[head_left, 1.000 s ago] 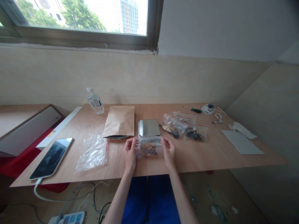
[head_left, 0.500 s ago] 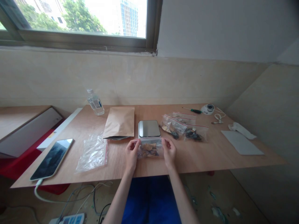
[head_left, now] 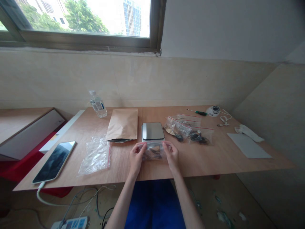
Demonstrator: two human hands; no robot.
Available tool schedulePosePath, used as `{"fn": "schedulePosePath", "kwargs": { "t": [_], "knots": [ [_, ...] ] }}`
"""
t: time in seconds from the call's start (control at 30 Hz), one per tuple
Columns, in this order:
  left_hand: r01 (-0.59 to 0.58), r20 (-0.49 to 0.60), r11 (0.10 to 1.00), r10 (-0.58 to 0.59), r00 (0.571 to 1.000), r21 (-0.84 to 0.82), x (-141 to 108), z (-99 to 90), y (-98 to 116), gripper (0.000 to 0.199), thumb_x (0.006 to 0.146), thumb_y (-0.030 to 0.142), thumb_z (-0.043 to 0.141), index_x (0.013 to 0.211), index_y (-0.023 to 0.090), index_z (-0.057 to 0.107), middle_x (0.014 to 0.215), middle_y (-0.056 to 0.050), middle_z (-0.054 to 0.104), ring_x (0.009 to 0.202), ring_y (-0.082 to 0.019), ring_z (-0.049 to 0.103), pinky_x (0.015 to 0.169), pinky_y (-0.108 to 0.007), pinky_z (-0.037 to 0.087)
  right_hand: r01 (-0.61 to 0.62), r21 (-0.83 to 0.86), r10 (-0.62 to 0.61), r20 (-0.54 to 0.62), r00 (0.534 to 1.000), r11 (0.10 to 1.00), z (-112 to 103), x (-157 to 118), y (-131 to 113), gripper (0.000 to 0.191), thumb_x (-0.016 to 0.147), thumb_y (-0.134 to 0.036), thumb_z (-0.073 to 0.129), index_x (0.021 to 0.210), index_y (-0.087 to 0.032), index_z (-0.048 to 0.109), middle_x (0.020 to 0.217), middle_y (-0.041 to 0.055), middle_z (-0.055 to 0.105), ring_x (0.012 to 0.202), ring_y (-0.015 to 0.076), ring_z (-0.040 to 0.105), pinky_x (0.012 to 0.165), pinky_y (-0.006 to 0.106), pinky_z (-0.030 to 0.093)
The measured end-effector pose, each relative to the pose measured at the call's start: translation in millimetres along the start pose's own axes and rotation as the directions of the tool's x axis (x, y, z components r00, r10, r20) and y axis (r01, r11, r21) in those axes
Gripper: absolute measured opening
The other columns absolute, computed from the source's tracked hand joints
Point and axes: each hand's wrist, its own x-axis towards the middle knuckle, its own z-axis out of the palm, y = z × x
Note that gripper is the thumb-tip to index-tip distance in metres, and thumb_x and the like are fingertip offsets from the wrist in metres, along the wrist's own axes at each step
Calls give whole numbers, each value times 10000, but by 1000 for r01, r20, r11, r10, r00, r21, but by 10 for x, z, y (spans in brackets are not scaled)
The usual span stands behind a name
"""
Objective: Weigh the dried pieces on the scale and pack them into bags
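Observation:
A clear zip bag [head_left: 153,152] with brown dried pieces inside lies at the front middle of the table, its top edge toward the scale. My left hand [head_left: 138,155] pinches the bag's upper left corner between thumb and fingers. On the other side, my right hand [head_left: 171,154] grips its upper right corner. Just behind the bag stands a small scale [head_left: 152,131] with a bare silver plate. Several filled clear bags with red seals [head_left: 178,127] lie to the right of the scale, holding dark and pale pieces.
Left of the scale are a brown paper pouch [head_left: 123,124], empty clear bags [head_left: 95,157], a bottle [head_left: 98,105] and a phone [head_left: 54,162] on a cable. At right are a screwdriver [head_left: 200,113], a white camera [head_left: 213,110] and a white sheet [head_left: 249,145].
Both hands have drawn slightly closer together on the bag's top edge, and the pieces inside look shifted. The whole view has moved a little.

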Motion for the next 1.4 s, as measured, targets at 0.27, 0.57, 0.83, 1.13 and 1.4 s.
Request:
{"fn": "schedulePosePath", "kwargs": {
  "t": [0.27, 0.57, 0.83, 1.13, 1.4],
  "knots": [
    [-14, -16, 1000, 14, 1000, 25, 4, -15, -10, 307, 726, 414, 684, 888, 152, 697, 809, -39, 691, 779, -166, 619, 700, -243, 458, -19, -34, 20, 14, 1000, 999, 1, 9, 21, 285, 772, -432, 639, 863, -163, 667, 838, 58, 703, 804, 204, 649, 755, 310, 490],
    [-37, -39, 999, 39, 998, 34, 0, -12, -41, 287, 745, 398, 671, 887, 149, 690, 820, -42, 688, 808, -170, 619, 740, -256, 463, 39, -93, -39, -2, 999, 995, -10, 2, 10, 287, 790, -449, 620, 816, -165, 653, 805, 45, 680, 785, 190, 641, 730, 281, 484],
    [-31, -43, 998, 34, 999, 52, -4, -5, -21, 282, 751, 402, 666, 877, 151, 686, 816, -41, 690, 802, -168, 626, 731, -250, 470, 71, -73, -71, -4, 997, 995, -1, 3, 21, 281, 793, -445, 612, 790, -166, 647, 782, 44, 665, 770, 188, 622, 726, 291, 487],
    [31, 69, 999, -33, 997, 26, -14, -4, 17, 292, 717, 372, 701, 905, 149, 698, 854, -56, 700, 814, -182, 642, 720, -252, 494, -19, 15, 17, 158, 987, 1000, -16, 8, 37, 259, 754, -414, 664, 818, -165, 689, 839, 65, 689, 802, 210, 640, 738, 325, 499],
    [34, 73, 999, -37, 997, 41, -27, -3, 40, 248, 718, 367, 701, 846, 155, 698, 795, -36, 690, 776, -168, 634, 705, -238, 483, 53, -27, -49, 127, 991, 998, -2, 6, 41, 225, 781, -386, 646, 780, -166, 690, 807, 49, 658, 784, 189, 630, 721, 298, 496]
  ]
}}
